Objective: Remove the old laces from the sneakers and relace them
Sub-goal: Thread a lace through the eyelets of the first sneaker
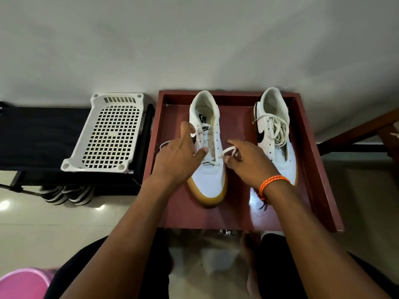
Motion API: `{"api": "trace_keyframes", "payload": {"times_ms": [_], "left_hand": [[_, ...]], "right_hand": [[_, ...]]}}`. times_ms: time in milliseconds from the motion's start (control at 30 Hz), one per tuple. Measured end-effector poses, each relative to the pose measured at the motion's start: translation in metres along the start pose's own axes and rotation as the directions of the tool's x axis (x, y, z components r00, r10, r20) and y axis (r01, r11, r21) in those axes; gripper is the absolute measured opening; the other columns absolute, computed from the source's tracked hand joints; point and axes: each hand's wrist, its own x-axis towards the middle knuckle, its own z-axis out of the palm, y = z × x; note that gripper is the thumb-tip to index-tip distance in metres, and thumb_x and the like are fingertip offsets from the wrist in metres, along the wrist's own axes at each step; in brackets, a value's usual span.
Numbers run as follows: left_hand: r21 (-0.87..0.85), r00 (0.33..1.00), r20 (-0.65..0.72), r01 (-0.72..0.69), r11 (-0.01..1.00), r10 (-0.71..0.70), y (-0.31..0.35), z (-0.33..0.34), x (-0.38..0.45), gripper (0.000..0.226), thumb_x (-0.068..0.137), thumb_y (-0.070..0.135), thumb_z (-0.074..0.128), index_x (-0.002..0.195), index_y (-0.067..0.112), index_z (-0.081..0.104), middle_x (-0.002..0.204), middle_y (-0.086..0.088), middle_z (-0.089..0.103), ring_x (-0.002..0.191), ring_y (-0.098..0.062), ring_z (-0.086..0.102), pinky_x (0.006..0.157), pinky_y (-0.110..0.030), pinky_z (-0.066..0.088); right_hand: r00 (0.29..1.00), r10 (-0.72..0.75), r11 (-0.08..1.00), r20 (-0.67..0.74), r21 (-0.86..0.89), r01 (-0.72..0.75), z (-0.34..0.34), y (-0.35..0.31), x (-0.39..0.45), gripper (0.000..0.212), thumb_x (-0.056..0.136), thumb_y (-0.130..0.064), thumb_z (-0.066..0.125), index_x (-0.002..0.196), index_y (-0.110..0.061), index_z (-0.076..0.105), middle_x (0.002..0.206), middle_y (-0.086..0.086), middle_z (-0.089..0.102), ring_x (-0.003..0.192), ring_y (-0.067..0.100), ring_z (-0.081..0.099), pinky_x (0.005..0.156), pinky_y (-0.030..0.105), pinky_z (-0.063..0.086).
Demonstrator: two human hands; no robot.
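Note:
Two white sneakers with tan soles stand toes toward me on a dark red tray table (241, 214). The left sneaker (208, 169) has its white lace (210, 162) threaded only through the lowest eyelets. My left hand (179, 156) rests on that shoe's left side, fingers over the eyelet row, with one lace end (164, 144) trailing behind it. My right hand (250, 162) pinches the other lace end (228, 151) just right of the shoe. The right sneaker (278, 147) has a loose lace (278, 130) bundled on its tongue.
A white perforated plastic rack (108, 134) lies on a black shelf (38, 137) to the left, with striped slippers (67, 195) beneath. A pink object (21, 283) sits at bottom left. A wooden rail (358, 130) runs at the right. A grey wall stands behind.

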Motion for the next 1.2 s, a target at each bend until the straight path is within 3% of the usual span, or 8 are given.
{"api": "trace_keyframes", "payload": {"times_ms": [233,367,500,633,767,1033,1100,1200], "left_hand": [[-0.100,0.976,0.173,0.149,0.984,-0.131,-0.016,-0.008,0.005,0.048,0.108,0.050,0.051,0.066,0.029,0.060,0.075,0.003,0.064,0.078,-0.027,0.062,0.076,-0.041,0.050],[-0.260,0.999,-0.032,-0.031,0.965,0.024,-0.007,-0.015,0.010,0.033,0.089,0.057,0.067,0.063,0.036,0.069,0.092,0.010,0.066,0.095,-0.027,0.065,0.086,-0.046,0.054],[-0.641,0.994,0.008,-0.077,0.764,0.107,0.013,-0.025,0.002,0.019,0.098,0.011,0.074,0.083,0.000,0.079,0.114,-0.008,0.071,0.108,-0.018,0.069,0.095,-0.031,0.055],[-0.826,0.996,0.045,-0.009,0.563,0.083,0.021,-0.027,0.000,0.033,0.107,0.011,0.059,0.090,-0.011,0.077,0.078,-0.016,0.074,0.071,-0.020,0.073,0.072,-0.027,0.059],[-0.852,0.998,0.057,0.028,0.524,0.040,0.022,-0.030,-0.001,0.046,0.113,0.022,0.049,0.085,-0.007,0.072,0.085,-0.028,0.074,0.073,-0.032,0.071,0.070,-0.029,0.058],[-0.977,0.959,-0.107,-0.052,0.207,-0.264,0.010,-0.047,0.002,0.030,0.109,0.031,0.050,0.094,0.012,0.069,0.058,0.000,0.048,0.051,-0.016,0.049,0.063,-0.037,0.049],[-0.948,0.878,-0.157,-0.006,0.317,-0.453,0.001,-0.048,0.004,0.034,0.109,0.029,0.051,0.088,0.013,0.073,0.050,0.002,0.037,0.042,-0.017,0.040,0.052,-0.037,0.049],[-0.677,0.793,-0.356,0.146,0.722,-0.494,-0.010,-0.041,0.004,0.025,0.097,0.026,0.056,0.085,0.022,0.078,0.058,0.011,0.058,0.057,-0.025,0.060,0.063,-0.051,0.063]], "right_hand": [[0.917,-0.236,0.968,-0.321,-0.156,0.195,-0.006,-0.024,-0.006,0.057,0.083,-0.022,0.058,0.140,-0.026,0.059,0.131,0.000,0.056,0.118,0.026,0.051,0.098,0.048,0.047],[0.860,-0.389,0.921,-0.329,-0.138,0.364,0.001,-0.034,-0.006,0.047,0.082,-0.030,0.057,0.128,-0.027,0.068,0.107,-0.007,0.055,0.100,0.019,0.047,0.086,0.040,0.043],[0.880,-0.401,0.903,-0.254,0.052,0.426,0.019,-0.039,-0.006,0.022,0.092,-0.031,0.067,0.112,-0.022,0.071,0.091,-0.012,0.063,0.085,0.015,0.055,0.075,0.035,0.044],[0.821,-0.328,0.875,-0.467,0.177,0.450,0.013,-0.041,-0.005,0.010,0.095,-0.011,0.068,0.097,-0.014,0.078,0.082,-0.004,0.070,0.074,0.012,0.065,0.068,0.035,0.053],[0.740,-0.165,0.836,-0.652,0.306,0.456,-0.007,-0.036,-0.002,0.010,0.098,-0.013,0.070,0.099,-0.011,0.080,0.089,-0.002,0.076,0.082,0.013,0.071,0.076,0.033,0.056],[0.725,0.299,0.551,-0.621,0.732,0.400,-0.023,-0.011,0.011,0.017,0.096,-0.024,0.076,0.100,-0.008,0.082,0.074,0.006,0.070,0.060,0.021,0.059,0.061,0.036,0.052],[0.729,0.335,0.510,-0.596,0.766,0.392,-0.023,-0.011,0.011,0.015,0.096,-0.020,0.074,0.099,-0.007,0.082,0.075,0.006,0.069,0.064,0.022,0.059,0.062,0.035,0.053],[0.816,0.288,0.420,-0.502,0.831,0.364,-0.023,-0.016,0.010,0.013,0.098,-0.012,0.073,0.100,-0.001,0.079,0.074,0.007,0.066,0.064,0.019,0.058,0.057,0.029,0.051]]}}
